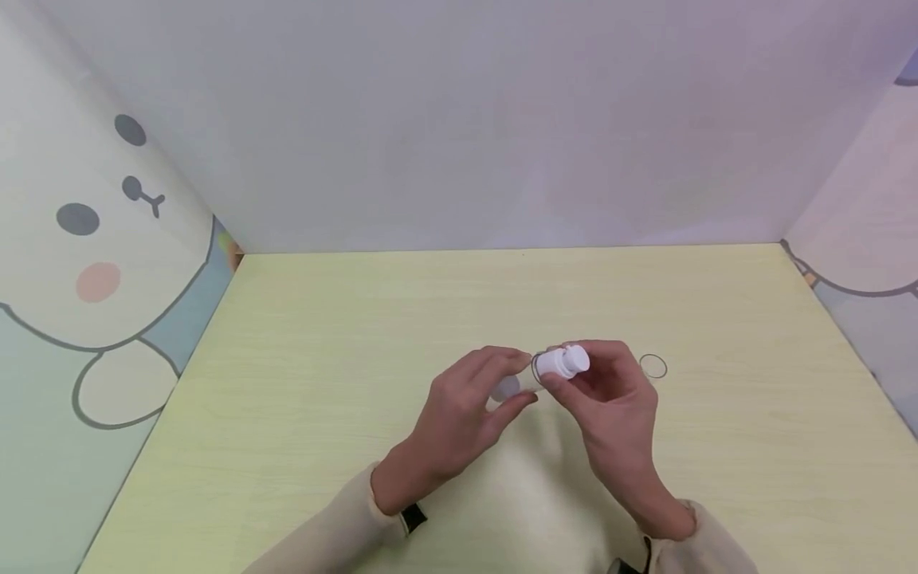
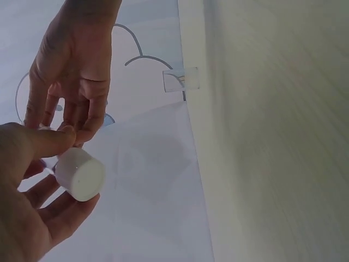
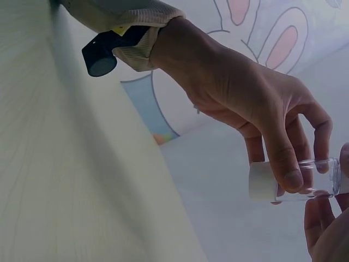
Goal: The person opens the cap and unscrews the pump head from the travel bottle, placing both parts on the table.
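Observation:
A small clear bottle (image 3: 322, 185) with a white cap (image 1: 576, 359) and a white base (image 2: 82, 174) is held tilted above the table, cap end toward the right. My left hand (image 1: 459, 406) (image 2: 22, 191) grips its clear body near the base, fingers on one side and thumb on the other. At the neck and cap, my right hand (image 1: 620, 414) (image 2: 76, 65) pinches with thumb and fingers. A thin dark ring (image 1: 535, 368) lies around the bottle just below the cap part. In the right wrist view the cap end is mostly hidden.
A second thin dark ring (image 1: 653, 366) lies on the pale wooden table (image 1: 358, 319), right of the hands. Walls with cartoon drawings stand at the left and right, a plain pale wall at the back. Clear tape (image 2: 181, 79) sits on the table's edge.

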A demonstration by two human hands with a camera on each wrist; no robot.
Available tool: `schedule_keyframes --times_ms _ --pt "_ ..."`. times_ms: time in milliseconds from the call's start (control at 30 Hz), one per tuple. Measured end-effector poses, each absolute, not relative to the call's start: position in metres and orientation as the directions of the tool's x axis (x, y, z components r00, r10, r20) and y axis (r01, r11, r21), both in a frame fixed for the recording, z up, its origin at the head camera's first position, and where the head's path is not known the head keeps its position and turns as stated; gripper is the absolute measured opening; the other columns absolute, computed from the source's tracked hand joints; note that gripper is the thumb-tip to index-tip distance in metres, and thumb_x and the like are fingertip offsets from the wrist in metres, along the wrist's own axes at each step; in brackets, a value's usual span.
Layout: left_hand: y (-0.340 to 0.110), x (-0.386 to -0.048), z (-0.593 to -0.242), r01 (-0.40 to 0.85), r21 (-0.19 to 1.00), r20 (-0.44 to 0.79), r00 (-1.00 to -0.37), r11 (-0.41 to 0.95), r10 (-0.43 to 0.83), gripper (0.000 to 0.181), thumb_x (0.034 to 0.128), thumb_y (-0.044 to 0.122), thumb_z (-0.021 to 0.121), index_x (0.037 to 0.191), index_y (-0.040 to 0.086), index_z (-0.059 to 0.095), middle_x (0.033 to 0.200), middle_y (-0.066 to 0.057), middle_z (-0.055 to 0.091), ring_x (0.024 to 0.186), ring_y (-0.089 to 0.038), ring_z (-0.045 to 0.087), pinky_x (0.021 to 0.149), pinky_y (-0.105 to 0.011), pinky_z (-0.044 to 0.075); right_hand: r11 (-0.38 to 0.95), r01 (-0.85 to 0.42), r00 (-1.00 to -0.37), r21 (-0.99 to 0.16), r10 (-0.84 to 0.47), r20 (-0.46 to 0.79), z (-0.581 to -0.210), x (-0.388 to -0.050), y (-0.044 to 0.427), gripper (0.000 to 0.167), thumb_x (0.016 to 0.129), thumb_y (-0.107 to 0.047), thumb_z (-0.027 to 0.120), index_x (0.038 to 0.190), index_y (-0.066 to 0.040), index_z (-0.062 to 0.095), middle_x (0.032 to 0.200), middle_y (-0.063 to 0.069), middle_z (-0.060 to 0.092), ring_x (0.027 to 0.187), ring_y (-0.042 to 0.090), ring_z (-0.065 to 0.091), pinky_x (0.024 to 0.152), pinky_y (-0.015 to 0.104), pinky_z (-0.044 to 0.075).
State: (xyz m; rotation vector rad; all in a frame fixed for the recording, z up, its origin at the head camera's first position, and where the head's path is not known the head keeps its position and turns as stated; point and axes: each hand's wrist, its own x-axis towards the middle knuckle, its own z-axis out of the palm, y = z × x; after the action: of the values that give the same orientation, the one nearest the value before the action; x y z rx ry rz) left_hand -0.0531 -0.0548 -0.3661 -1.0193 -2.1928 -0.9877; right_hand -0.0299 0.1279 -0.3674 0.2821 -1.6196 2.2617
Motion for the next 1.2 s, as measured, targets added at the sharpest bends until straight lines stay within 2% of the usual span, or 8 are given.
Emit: schedule_keyframes --times_ms 167,367,467,667,867,1033,1200 --pt "-0.059 -0.058 -0.365 0.830 0.450 0.714 -0.556 0.331 0.425 0.042 0.0801 0.009 0.090 0.115 0.004 0.068 0.110 -0.007 0.077 0.098 -0.016 0.075 0.091 -0.020 0.059 -0.365 -0.460 -0.886 -0.810 0.124 0.447 -0.367 -0.034 0.132 0.039 0.076 0.032 0.070 0.106 0.009 0.063 0.101 0.009 0.076 0.093 0.020 0.076 0.081 0.024 0.062" --pt "-0.064 -0.061 -0.361 0.826 0.515 0.691 -0.559 0.231 0.459 0.042 0.0775 0.007 0.092 0.113 0.003 0.069 0.109 -0.009 0.078 0.100 -0.017 0.076 0.092 -0.020 0.059 -0.418 -0.482 -0.856 -0.770 0.037 0.515 -0.363 -0.035 0.136 0.039 0.075 0.035 0.068 0.099 0.006 0.060 0.098 0.008 0.073 0.099 0.027 0.078 0.085 0.028 0.063" --pt "-0.067 -0.063 -0.359 0.833 0.522 0.691 -0.538 0.182 0.483 0.044 0.0760 0.007 0.092 0.114 0.002 0.069 0.110 -0.010 0.078 0.102 -0.018 0.077 0.093 -0.021 0.059 -0.437 -0.483 -0.844 -0.759 0.002 0.536 -0.362 -0.035 0.139 0.039 0.074 0.035 0.068 0.097 0.005 0.059 0.098 0.008 0.073 0.101 0.028 0.077 0.086 0.028 0.062" --pt "-0.072 -0.067 -0.356 0.859 0.507 0.717 -0.464 0.069 0.520 0.046 0.0727 0.003 0.093 0.113 0.000 0.069 0.107 -0.012 0.079 0.101 -0.020 0.077 0.094 -0.023 0.060 -0.515 -0.498 -0.777 -0.698 -0.091 0.622 -0.363 -0.038 0.143 0.035 0.076 0.030 0.072 0.100 0.006 0.062 0.104 0.010 0.073 0.107 0.029 0.076 0.081 0.027 0.063" --pt "-0.073 -0.068 -0.354 0.855 0.518 0.710 -0.448 0.027 0.542 0.045 0.0723 0.002 0.093 0.110 0.001 0.070 0.107 -0.014 0.079 0.102 -0.021 0.078 0.095 -0.024 0.060 -0.564 -0.507 -0.710 -0.652 -0.155 0.687 -0.364 -0.043 0.146 0.035 0.077 0.024 0.076 0.106 0.006 0.065 0.112 0.010 0.074 0.113 0.029 0.074 0.084 0.029 0.063" --pt "-0.074 -0.069 -0.354 0.876 0.474 0.718 -0.443 0.089 0.537 0.043 0.0748 0.004 0.093 0.111 0.001 0.069 0.109 -0.012 0.078 0.103 -0.020 0.077 0.095 -0.023 0.059 -0.477 -0.537 -0.724 -0.696 -0.163 0.670 -0.362 -0.042 0.149 0.037 0.078 0.025 0.075 0.108 0.008 0.063 0.116 0.013 0.075 0.112 0.028 0.073 0.084 0.026 0.062" --pt "-0.073 -0.071 -0.356 0.906 0.324 0.734 -0.423 0.272 0.532 0.037 0.0804 0.009 0.090 0.111 0.005 0.070 0.112 -0.008 0.074 0.101 -0.018 0.073 0.090 -0.018 0.059 -0.253 -0.583 -0.763 -0.772 -0.155 0.627 -0.356 -0.038 0.147 0.042 0.077 0.028 0.073 0.114 0.013 0.058 0.120 0.014 0.070 0.110 0.024 0.067 0.089 0.023 0.057"
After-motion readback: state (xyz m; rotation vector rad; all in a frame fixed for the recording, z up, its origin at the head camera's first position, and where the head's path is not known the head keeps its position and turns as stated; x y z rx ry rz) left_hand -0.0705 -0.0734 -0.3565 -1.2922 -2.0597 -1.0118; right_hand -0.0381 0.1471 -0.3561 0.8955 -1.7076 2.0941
